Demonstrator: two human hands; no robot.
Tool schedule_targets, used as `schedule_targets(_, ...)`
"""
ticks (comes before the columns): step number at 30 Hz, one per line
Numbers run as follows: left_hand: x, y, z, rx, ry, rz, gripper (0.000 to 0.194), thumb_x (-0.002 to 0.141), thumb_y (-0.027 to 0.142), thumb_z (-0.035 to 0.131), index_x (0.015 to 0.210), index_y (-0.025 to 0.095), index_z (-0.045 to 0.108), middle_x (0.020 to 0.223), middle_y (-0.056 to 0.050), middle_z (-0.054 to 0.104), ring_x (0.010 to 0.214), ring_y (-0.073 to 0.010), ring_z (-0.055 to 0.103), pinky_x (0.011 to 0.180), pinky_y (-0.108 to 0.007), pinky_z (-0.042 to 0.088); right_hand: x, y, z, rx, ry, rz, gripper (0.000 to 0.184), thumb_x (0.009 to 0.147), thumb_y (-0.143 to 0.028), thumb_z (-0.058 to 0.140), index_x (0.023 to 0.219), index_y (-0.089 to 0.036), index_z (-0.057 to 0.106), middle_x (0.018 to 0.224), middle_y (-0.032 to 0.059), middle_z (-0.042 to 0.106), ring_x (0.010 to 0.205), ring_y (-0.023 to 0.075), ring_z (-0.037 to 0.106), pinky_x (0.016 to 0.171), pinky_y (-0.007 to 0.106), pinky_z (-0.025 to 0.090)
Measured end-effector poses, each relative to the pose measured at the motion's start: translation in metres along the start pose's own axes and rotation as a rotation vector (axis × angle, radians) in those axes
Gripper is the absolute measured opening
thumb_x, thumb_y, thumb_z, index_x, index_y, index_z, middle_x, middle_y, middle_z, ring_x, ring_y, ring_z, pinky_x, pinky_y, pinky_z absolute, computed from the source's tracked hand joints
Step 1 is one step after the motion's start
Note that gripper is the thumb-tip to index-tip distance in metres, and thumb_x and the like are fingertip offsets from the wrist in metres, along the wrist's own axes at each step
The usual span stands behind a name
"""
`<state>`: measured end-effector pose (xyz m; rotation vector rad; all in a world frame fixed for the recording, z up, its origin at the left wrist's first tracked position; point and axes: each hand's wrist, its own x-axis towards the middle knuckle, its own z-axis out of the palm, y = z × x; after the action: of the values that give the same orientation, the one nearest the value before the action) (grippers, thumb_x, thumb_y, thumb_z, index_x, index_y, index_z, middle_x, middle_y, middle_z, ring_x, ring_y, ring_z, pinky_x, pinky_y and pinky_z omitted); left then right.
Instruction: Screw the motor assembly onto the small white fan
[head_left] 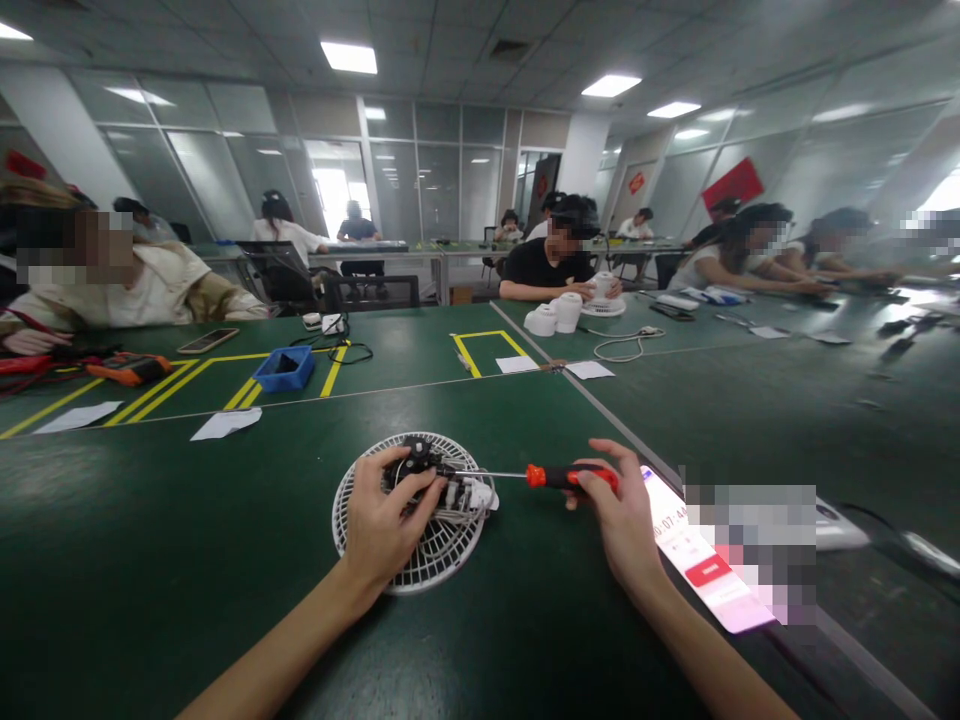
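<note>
A round white fan grille point(435, 574) lies flat on the green table in front of me, with a black fan motor assembly point(417, 455) on top of it. My left hand point(379, 520) is closed around the motor assembly, thumb and fingertips pressing near its right end. In my right hand point(619, 510) is a red and black screwdriver point(553, 477), held level by the handle. Its shaft points left and reaches the assembly by my left fingertips; the tip's exact contact is hidden. White plastic parts and wires point(469, 496) sit on the grille just below the shaft.
A lit phone point(705, 570) lies right of my right hand. Further off are a blue tray point(285, 372), paper slips point(226, 422), yellow tape outlines and an orange meter point(135, 367). Across the table a person point(551, 265) handles white parts; other people sit around.
</note>
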<state>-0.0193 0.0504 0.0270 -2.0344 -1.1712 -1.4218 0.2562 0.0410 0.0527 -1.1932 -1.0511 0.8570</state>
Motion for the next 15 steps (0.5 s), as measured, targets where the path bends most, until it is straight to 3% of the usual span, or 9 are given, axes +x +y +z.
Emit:
schedule_targets(5, -0.0010, -0.0006, 0.0001, -0.006, -0.001, -0.011, 0.013, 0.084, 0.020, 0.078, 0.096, 0.020, 0.074, 0.119, -0.010, 0.059, 0.107, -0.0252, 0.060, 0.088, -0.044, 0.056, 0.0017, 0.0013, -0.0013, -0.091, -0.005, 0.031, 0.056, 0.081, -0.059, 0.074, 0.118, -0.024, 0.051, 0.044, -0.0088, 0.056, 0.035, 0.0136, 0.048, 0.036, 0.020, 0.037)
schedule_targets(11, -0.0007, -0.0003, -0.0010, -0.006, -0.004, -0.015, 0.014, 0.084, 0.020, 0.078, 0.097, 0.021, 0.073, 0.120, -0.010, 0.059, 0.107, -0.0249, 0.059, 0.089, -0.044, 0.056, 0.0041, 0.0050, -0.0046, -0.156, -0.011, 0.039, 0.046, 0.083, -0.066, 0.070, 0.088, -0.021, 0.062, 0.052, -0.0050, 0.057, 0.034, 0.0074, 0.042, 0.032, 0.017, 0.028)
schedule_targets(15, -0.0007, 0.0003, -0.0006, -0.002, 0.000, -0.005, 0.013, 0.084, 0.020, 0.078, 0.096, 0.020, 0.073, 0.119, -0.010, 0.059, 0.107, -0.0248, 0.059, 0.088, -0.044, 0.056, 0.0030, 0.0048, -0.0052, -0.177, -0.020, 0.061, 0.048, 0.086, -0.067, 0.066, 0.076, -0.020, 0.060, 0.045, -0.0074, 0.046, 0.034, 0.0062, 0.039, 0.033, 0.016, 0.027)
